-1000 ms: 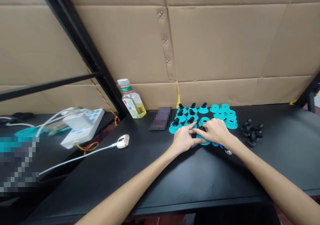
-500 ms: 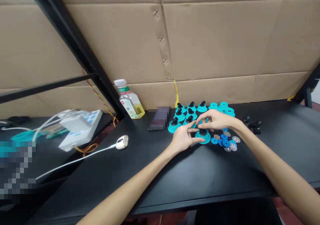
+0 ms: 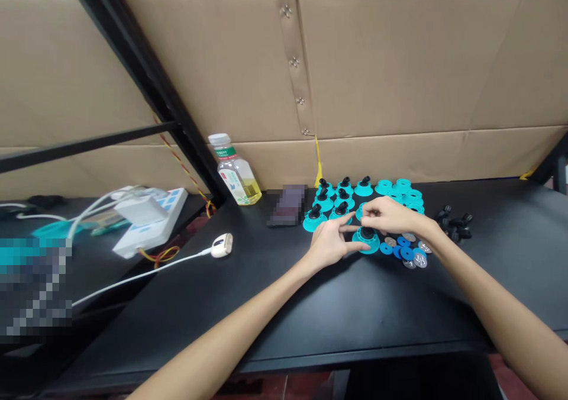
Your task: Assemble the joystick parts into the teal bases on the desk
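My left hand (image 3: 329,243) grips the rim of a teal suction-cup-like base (image 3: 369,248) standing on the black table, thumb at its near side and fingers behind. A black fitting (image 3: 367,232) sits in the middle of that base. Over it, my right hand (image 3: 393,216) has thumb and fingers pinched together at the fitting's top, which they partly hide. Behind my left hand are several teal bases with angled black stems (image 3: 315,212). Blue discs (image 3: 406,253) and perforated metal discs (image 3: 420,260) lie to the right of the held base.
Plain teal bases (image 3: 402,186) are grouped at the back, with loose black stems (image 3: 457,227) to their right. Left of them lie a phone (image 3: 287,205), a drink bottle (image 3: 239,178) and a white-cabled plug (image 3: 221,245). A cardboard wall (image 3: 381,63) closes off the back.
My right fingers have curled from a spread pose into a pinch at the black fitting. My left hand keeps its hold on the base. The whole view has shifted slightly.
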`<move>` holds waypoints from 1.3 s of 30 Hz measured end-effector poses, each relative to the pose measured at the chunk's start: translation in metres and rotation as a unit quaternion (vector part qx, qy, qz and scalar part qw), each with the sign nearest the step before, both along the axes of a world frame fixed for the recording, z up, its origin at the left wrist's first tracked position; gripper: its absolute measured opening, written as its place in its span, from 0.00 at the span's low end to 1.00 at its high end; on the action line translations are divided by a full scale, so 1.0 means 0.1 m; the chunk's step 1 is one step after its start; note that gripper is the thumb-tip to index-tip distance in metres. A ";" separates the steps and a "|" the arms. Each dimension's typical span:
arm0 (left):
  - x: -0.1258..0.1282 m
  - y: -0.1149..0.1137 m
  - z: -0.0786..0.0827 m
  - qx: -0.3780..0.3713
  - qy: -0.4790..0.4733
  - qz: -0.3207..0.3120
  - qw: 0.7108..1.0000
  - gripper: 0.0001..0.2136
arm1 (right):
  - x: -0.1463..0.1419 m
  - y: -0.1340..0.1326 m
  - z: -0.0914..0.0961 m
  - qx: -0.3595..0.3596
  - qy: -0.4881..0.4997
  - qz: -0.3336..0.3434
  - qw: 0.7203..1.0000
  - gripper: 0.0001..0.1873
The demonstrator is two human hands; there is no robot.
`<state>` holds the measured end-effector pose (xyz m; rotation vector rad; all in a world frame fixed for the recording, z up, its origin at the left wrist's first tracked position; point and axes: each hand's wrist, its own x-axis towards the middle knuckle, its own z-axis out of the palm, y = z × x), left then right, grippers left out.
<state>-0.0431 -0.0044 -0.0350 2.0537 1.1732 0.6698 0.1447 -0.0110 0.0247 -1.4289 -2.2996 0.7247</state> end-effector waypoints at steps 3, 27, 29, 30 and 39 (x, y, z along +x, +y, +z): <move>0.00 0.00 0.01 0.000 0.003 -0.004 1.000 0.43 | -0.01 0.02 -0.04 0.052 -0.026 -0.001 0.998 0.13; -0.01 -0.02 0.00 -0.016 -0.034 0.001 0.999 0.42 | 0.12 -0.11 -0.04 0.050 0.021 -0.040 0.998 0.33; -0.02 -0.02 0.00 -0.010 -0.032 -0.006 0.999 0.41 | 0.16 -0.11 0.00 0.039 0.060 -0.010 0.997 0.21; -0.02 -0.03 0.01 -0.007 -0.031 -0.010 0.999 0.40 | 0.17 -0.12 0.02 0.019 0.080 0.003 0.997 0.17; -0.01 -0.02 0.02 -0.010 -0.023 -0.014 1.000 0.41 | 0.14 -0.20 0.04 -0.141 0.138 0.011 0.980 0.13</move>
